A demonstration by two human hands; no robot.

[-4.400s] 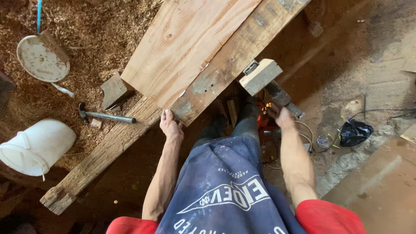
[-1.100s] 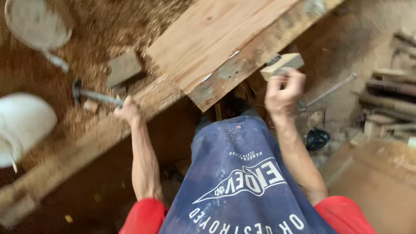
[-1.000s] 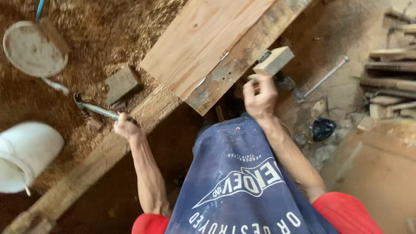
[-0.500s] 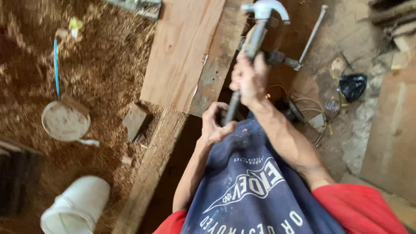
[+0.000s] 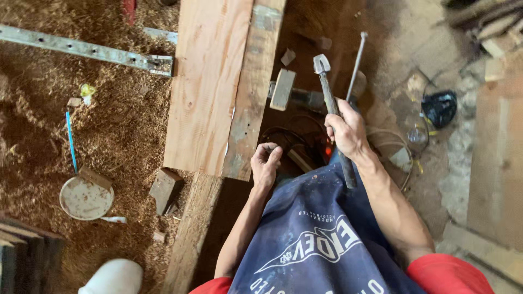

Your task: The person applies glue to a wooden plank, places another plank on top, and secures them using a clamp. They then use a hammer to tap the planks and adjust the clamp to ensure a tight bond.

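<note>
My right hand (image 5: 345, 130) grips the handle of a metal claw hammer (image 5: 328, 92), its head pointing away from me above the dark ground. My left hand (image 5: 265, 162) is curled shut just below the near end of a wide wooden plank (image 5: 206, 81); something small may be pinched in its fingers, but I cannot tell. A weathered board (image 5: 252, 92) lies along the plank's right edge. Both arms reach out over a blue printed garment (image 5: 316, 239) on my lap.
Sawdust covers the ground at left, with a round lid (image 5: 86, 197), a blue stick (image 5: 71, 140), a small wood block (image 5: 165, 189) and a perforated metal bar (image 5: 81, 49). A long beam (image 5: 190, 234) runs toward me. A wood block (image 5: 283, 89), a metal rod (image 5: 355, 65) and cables lie at right.
My right hand took up the hammer and lifted it, then brought it lower in front of me. My left hand moved from the beam to the plank's end. My view swung right.
</note>
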